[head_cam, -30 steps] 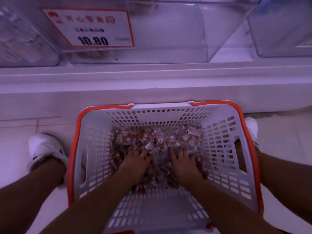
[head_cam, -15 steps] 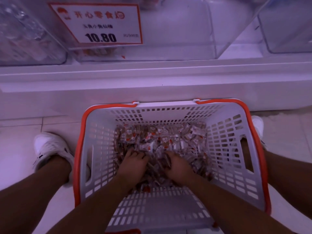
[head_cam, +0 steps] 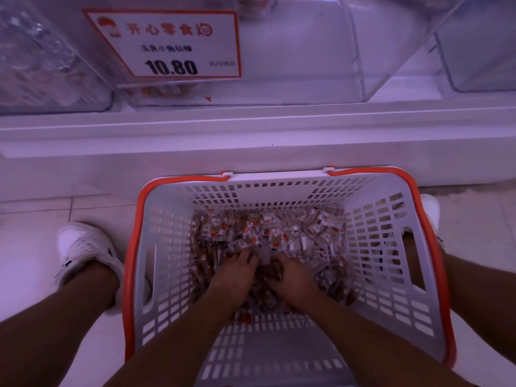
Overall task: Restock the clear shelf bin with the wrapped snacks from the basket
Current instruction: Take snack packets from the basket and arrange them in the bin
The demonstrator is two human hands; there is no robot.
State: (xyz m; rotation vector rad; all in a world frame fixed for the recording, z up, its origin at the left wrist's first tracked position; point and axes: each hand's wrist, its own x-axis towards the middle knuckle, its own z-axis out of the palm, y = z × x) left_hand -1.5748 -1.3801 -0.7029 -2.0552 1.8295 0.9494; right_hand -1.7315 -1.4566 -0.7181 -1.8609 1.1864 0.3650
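Clear bin (head_cam: 293, 65) tag (head_cam: 170, 43) "10.80" | left grip (head_cam: 233, 277), right grip (head_cam: 293, 280) clutch snacks (head_cam: 268, 233) | basket (head_cam: 391, 275)

**Both hands deep in the snack basket**

We look down into a white basket (head_cam: 388, 247) with an orange rim, standing on the floor between our white shoes. Our left hand (head_cam: 233, 275) and right hand (head_cam: 290, 277) curl side by side into the heap of wrapped snacks (head_cam: 268, 233). Above, the clear shelf bin (head_cam: 293, 51) carries a price card (head_cam: 173, 43) reading 10.80.
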